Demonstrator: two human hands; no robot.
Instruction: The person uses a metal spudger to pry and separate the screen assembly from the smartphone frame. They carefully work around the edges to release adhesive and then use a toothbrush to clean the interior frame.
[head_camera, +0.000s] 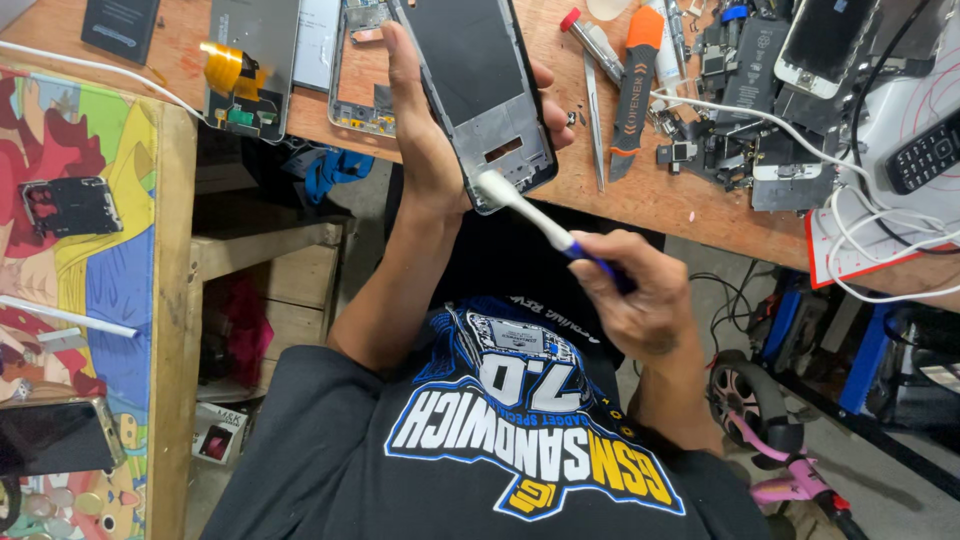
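Gripping a toothbrush (540, 222) by its blue handle, right hand (640, 300) closed round it low over the lap, white bristle head pressed against the bottom corner of the phone frame (478, 85). Clasping that frame just beyond, left hand (425, 120), thumb up one long edge and fingertips showing at the other, inner side turned to the camera, held tilted above the near edge of the desk (640, 195). Lying on the wood to the right, an orange-handled prying tool (632, 85), tweezers (593, 110) beside it, then a heap of phone parts (730, 110) and white cables (860, 215). Resting farther left, a second bare frame (360, 70) and a panel with a yellow flex strip (245, 65).
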